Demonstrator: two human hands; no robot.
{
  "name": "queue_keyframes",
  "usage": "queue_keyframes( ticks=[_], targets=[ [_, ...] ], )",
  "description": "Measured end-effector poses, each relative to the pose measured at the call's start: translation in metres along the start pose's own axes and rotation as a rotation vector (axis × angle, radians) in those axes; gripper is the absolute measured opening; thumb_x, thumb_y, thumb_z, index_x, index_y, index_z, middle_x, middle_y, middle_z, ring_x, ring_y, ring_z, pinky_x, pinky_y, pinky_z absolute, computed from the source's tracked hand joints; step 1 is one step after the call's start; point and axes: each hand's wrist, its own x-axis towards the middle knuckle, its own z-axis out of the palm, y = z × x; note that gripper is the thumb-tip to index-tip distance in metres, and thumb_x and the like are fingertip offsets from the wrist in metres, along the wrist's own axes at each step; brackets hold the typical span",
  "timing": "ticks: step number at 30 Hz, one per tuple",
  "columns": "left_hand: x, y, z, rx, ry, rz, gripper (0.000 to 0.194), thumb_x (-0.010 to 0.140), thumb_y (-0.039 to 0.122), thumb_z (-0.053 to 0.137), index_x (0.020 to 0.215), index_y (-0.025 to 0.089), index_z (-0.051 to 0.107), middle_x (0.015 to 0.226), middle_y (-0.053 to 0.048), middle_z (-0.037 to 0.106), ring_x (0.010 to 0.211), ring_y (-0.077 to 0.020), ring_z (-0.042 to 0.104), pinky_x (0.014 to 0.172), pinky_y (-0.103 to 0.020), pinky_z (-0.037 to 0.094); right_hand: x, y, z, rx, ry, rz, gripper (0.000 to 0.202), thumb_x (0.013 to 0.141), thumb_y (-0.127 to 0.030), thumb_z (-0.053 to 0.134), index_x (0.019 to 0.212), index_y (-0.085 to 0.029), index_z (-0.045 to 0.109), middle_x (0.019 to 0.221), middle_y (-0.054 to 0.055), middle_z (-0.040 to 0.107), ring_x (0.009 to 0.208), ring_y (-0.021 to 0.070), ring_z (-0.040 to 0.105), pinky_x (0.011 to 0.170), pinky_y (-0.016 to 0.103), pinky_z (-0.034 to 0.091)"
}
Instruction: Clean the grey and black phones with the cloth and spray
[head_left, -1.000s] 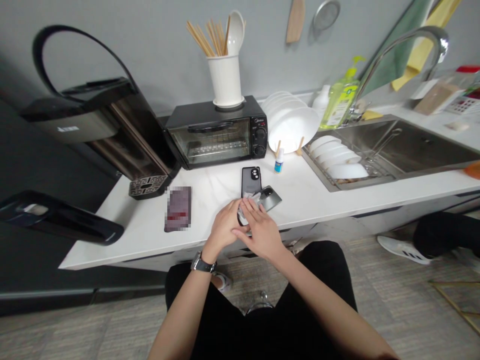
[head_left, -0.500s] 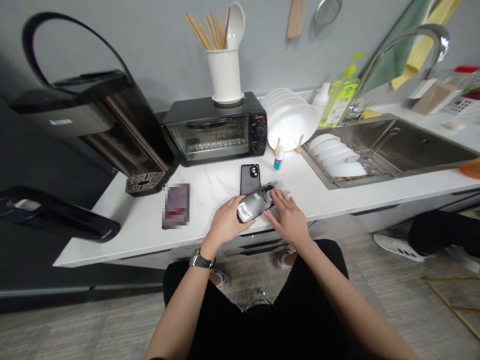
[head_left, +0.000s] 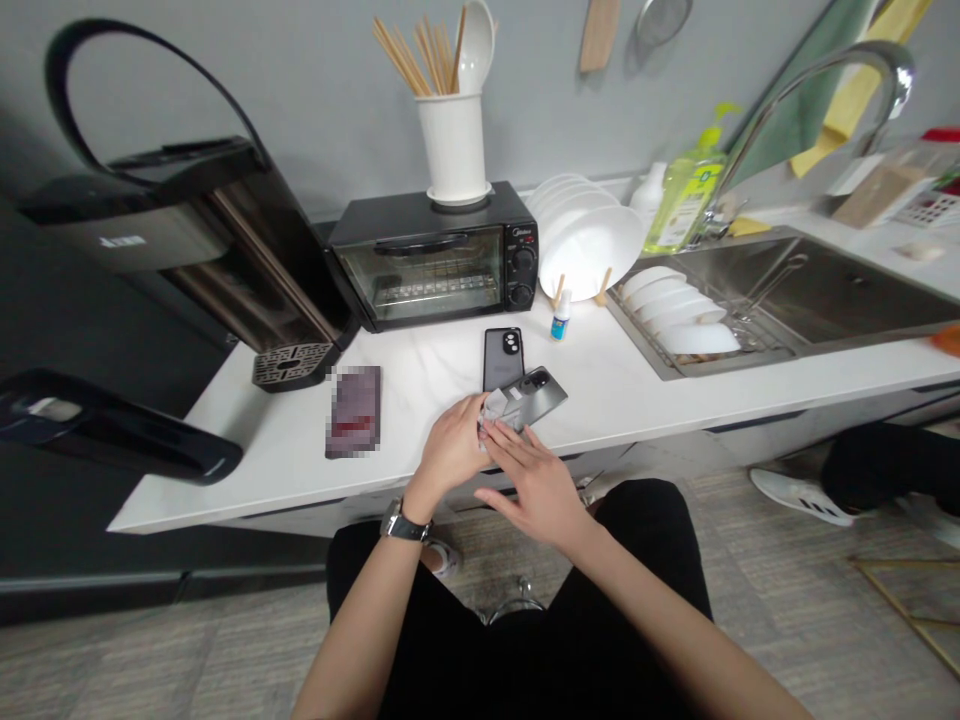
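A dark grey smartphone [head_left: 546,398] lies slanted, back side up, at the counter's front edge. My left hand [head_left: 454,445] grips its lower end from the left, fingers closed round it. With stretched fingers, my right hand [head_left: 536,485] presses a thin grey cloth [head_left: 495,408] onto that end, close against the left hand; its thumb stands apart. The cloth covers the lower part of the phone's back. Just behind lies a phone case [head_left: 501,365] with a black rim, partly overlapped by the phone. A small spray bottle [head_left: 560,318] with a blue label stands farther back.
A blurred-out dark flat item [head_left: 354,412] lies to the left. Behind are a toaster oven [head_left: 435,265], white plates [head_left: 592,250] in a rack and a sink [head_left: 832,290] with bowls. A black water dispenser [head_left: 225,250] stands left. Another person's shoe [head_left: 799,495] shows at right.
My right hand has slid the cloth left and down, from the phone's camera end to its lower end. The camera end now shows uncovered; the white label is hidden.
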Motion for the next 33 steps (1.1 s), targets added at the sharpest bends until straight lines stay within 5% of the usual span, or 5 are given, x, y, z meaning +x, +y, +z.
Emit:
queue_keyframes(
  ticks=[6,12,22,28,33],
  targets=[
    [-0.001,-0.001,0.001,-0.029,0.023,0.003,0.069,0.086,0.041,0.081,0.144,0.021,0.05,0.141,-0.012,0.067,0.129,-0.0317,0.066,0.11,-0.045,0.054,-0.022,0.044,-0.02,-0.098,0.076,0.134,0.056,0.11,-0.046,0.048,0.159,-0.02,0.05,0.161,0.011,0.053,0.15,0.0293,0.052,0.125,0.056,0.043],
    [0.001,-0.001,0.001,-0.046,0.002,0.007,0.071,0.085,0.042,0.082,0.145,0.022,0.05,0.142,-0.012,0.067,0.129,-0.0325,0.067,0.111,-0.047,0.054,-0.005,0.078,-0.02,-0.199,0.141,0.248,0.068,0.107,-0.054,0.049,0.162,-0.013,0.044,0.165,0.015,0.047,0.155,0.0335,0.044,0.127,0.057,0.04],
    [0.001,-0.006,0.001,-0.067,-0.018,0.081,0.064,0.087,0.032,0.075,0.145,0.02,0.05,0.141,-0.015,0.066,0.128,-0.0323,0.065,0.112,-0.047,0.052,0.039,0.032,0.003,-0.033,0.09,0.12,0.073,0.105,-0.058,0.051,0.159,-0.008,0.048,0.166,0.019,0.044,0.158,0.0327,0.039,0.13,0.056,0.033],
    [0.0,-0.002,0.001,-0.006,-0.027,0.032,0.057,0.085,0.018,0.069,0.14,0.02,0.053,0.134,-0.013,0.069,0.122,-0.0302,0.067,0.109,-0.045,0.054,0.011,0.004,0.001,0.039,0.003,0.021,0.074,0.104,-0.058,0.056,0.162,-0.014,0.044,0.166,0.016,0.045,0.156,0.0313,0.043,0.128,0.057,0.037],
    [-0.001,0.0,0.0,0.01,-0.018,0.047,0.068,0.085,0.033,0.079,0.145,0.018,0.049,0.141,-0.014,0.066,0.13,-0.0329,0.064,0.113,-0.048,0.051,-0.014,0.031,-0.018,0.011,-0.002,0.057,0.055,0.109,-0.047,0.05,0.16,-0.025,0.05,0.161,0.008,0.055,0.151,0.0272,0.05,0.128,0.055,0.039]
  ],
)
